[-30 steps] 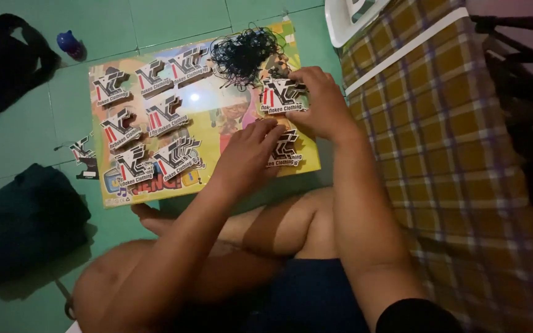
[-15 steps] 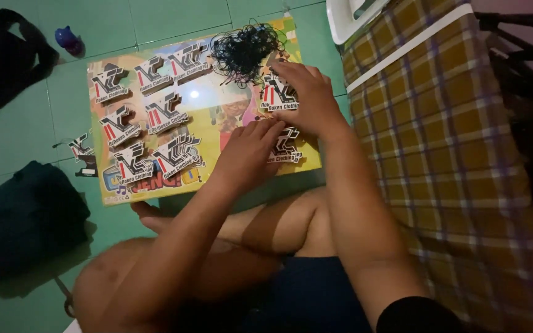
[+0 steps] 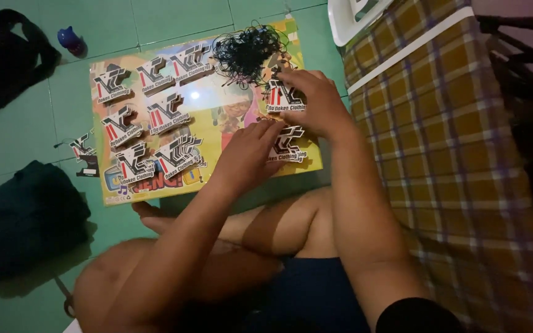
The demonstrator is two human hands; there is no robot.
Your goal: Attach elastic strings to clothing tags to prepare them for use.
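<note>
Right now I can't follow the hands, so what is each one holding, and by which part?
The right hand pinches a red-black-white die-cut tag along its right edge; the left hand only rests fingertips on another tag.
</note>
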